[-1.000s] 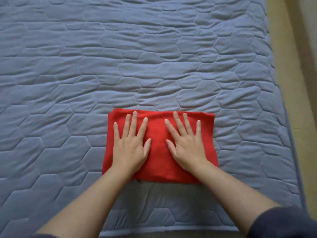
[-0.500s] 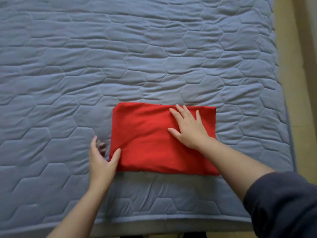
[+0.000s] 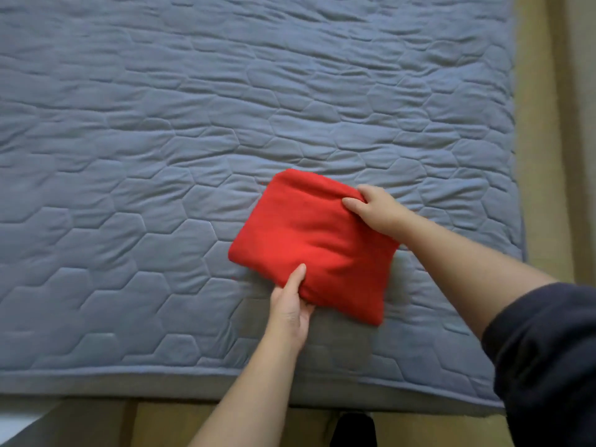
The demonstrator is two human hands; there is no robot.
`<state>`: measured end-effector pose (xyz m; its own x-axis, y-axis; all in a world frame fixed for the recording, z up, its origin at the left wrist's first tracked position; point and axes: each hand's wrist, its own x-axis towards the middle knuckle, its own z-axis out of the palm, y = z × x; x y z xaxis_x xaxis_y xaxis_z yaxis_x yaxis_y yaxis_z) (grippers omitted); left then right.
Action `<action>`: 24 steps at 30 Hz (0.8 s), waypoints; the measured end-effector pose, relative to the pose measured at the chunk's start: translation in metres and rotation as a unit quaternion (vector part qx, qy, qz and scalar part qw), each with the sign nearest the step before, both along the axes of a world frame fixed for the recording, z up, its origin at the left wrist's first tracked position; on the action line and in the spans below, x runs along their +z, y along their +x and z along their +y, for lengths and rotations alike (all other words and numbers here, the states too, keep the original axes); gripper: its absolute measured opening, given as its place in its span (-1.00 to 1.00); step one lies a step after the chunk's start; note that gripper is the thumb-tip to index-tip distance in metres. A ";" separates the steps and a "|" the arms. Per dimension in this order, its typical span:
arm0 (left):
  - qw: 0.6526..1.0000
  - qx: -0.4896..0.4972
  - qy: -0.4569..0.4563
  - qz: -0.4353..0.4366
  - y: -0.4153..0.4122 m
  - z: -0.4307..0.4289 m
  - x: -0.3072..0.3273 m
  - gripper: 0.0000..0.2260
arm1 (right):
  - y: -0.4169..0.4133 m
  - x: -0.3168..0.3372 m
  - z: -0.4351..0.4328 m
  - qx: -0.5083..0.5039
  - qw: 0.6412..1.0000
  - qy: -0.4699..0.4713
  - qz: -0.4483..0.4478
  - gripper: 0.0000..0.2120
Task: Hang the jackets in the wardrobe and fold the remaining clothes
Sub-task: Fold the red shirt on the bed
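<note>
Red cloth (image 3: 309, 240), folded into a thick, roughly square bundle, sat turned at an angle over the near right part of the bed (image 3: 193, 124), between the person's two bare hands. The left grip (image 3: 290, 308) held the bundle's near edge, with the thumb laid on top and the other fingers tucked out of sight underneath. The right grip (image 3: 374, 209) held the far right corner, fingers curled round the fold and thumb on the upper face. A dark shadow lay on the bed just below the bundle's near edge; whether the cloth was wholly clear of the bed could not be told. The bed wore a grey-blue cover quilted in hexagons. A dark sleeve (image 3: 548, 366) covered the right upper arm, and tan floor (image 3: 541, 124) showed beside the bed on the right.
</note>
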<state>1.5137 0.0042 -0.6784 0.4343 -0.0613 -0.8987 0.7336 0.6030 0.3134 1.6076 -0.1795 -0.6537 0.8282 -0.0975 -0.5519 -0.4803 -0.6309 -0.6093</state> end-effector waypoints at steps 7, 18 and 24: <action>0.922 -0.225 0.245 -0.197 0.074 0.065 0.242 -0.77 | -0.046 0.241 0.009 -0.206 0.960 0.191 0.006 -0.70; 0.718 -0.369 0.284 -0.517 0.034 0.108 0.540 -0.48 | -0.135 0.508 0.019 -0.169 0.905 0.344 -0.183 -0.56; 0.717 -0.332 0.252 -0.559 0.008 0.117 0.573 -0.60 | -0.165 0.535 0.014 -0.199 0.870 0.408 -0.191 -0.55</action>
